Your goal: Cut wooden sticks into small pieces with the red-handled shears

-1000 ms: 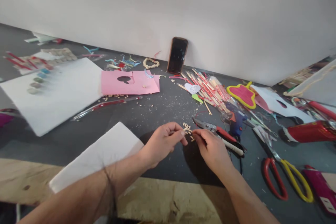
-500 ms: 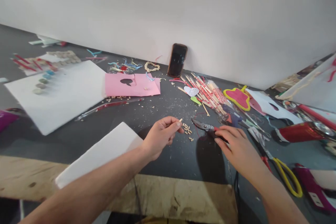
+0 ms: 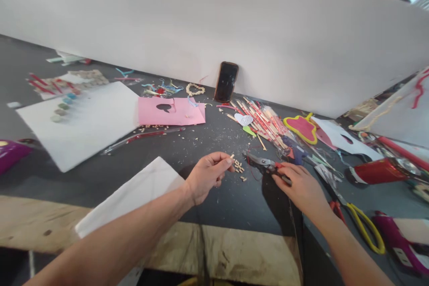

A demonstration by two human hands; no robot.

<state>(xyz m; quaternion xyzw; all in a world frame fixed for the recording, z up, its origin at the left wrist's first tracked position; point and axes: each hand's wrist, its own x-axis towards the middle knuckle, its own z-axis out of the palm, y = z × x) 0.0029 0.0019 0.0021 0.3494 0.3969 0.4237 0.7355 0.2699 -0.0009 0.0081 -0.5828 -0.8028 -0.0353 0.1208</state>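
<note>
pale bits on dark tabletop, wall behind

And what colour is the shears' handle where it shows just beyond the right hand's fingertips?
The shears' handle shows red there, best in the head view.

The bit of stick pinched in my left hand is pale cream, matching the small pieces. The cutters in my right hand show grey metal and red on the handle. My tabletop is dark grey, flecked pale; the folded paper, pink with a dark patch; the bundled sticks, red and tan; the scissors, red-and-yellow-handled; the can, red; the phone, black edged in brown.
</note>
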